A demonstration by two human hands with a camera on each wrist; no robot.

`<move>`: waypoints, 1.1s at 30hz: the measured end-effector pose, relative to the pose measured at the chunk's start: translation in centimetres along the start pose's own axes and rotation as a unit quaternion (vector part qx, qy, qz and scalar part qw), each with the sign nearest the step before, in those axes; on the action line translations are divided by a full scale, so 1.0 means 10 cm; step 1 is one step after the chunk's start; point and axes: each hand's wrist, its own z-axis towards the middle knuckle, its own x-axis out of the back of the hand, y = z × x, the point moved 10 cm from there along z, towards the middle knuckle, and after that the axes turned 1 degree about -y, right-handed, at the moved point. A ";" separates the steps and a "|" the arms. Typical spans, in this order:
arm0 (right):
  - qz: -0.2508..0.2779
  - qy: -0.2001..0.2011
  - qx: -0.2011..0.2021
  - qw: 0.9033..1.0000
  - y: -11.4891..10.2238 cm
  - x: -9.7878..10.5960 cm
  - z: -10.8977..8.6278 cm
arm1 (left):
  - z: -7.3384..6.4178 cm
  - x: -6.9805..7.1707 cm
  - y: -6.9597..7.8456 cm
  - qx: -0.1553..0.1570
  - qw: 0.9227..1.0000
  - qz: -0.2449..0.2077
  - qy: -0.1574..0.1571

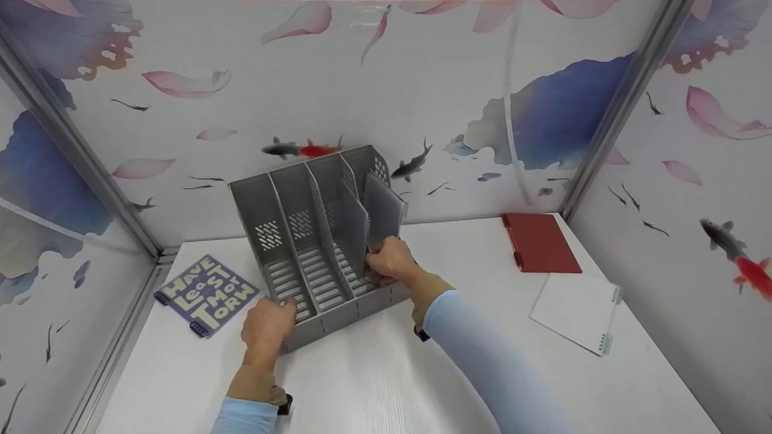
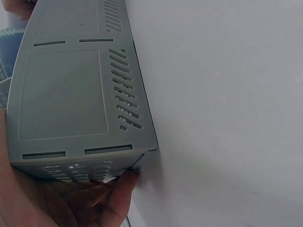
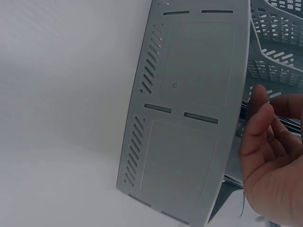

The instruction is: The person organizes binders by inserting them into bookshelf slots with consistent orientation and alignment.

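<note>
A grey file rack point(image 1: 341, 316) with upright dividers stands tilted askew on the table. My left hand point(image 1: 268, 322) grips its left front corner; in the left wrist view the fingers point(image 2: 113, 198) curl under the slotted side. My right hand point(image 1: 395, 259) reaches into the right part of the rack. There, in the right wrist view, the right hand point(image 3: 274, 156) pinches the edge of a thin notebook point(image 3: 289, 124). In the head view a grey notebook point(image 1: 384, 208) stands upright in the rightmost compartment, partly hidden by that hand.
A purple notebook with large lettering point(image 1: 208, 295) lies left of the rack. On the right of the white table point(image 1: 482, 253) lie a red-brown notebook point(image 1: 543, 241) and a white ring-bound notebook point(image 1: 576, 310). Patterned panels point(image 1: 422, 78) enclose the table's back and sides.
</note>
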 end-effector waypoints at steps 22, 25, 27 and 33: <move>0.003 0.011 -0.067 0.998 0.74 0.80 -0.06 | -0.03 0.04 -0.02 -0.006 1.000 -0.002 -0.004; 0.008 0.016 -0.088 0.996 0.92 0.97 -0.10 | -0.03 0.03 -0.01 -0.006 1.000 -0.001 -0.006; 0.006 0.022 -0.102 0.994 1.05 1.07 -0.12 | -0.03 0.03 0.00 -0.006 1.000 -0.002 -0.008; -0.005 0.040 -0.135 0.990 1.43 1.37 -0.24 | 0.04 -0.01 -0.02 -0.006 1.000 -0.004 -0.006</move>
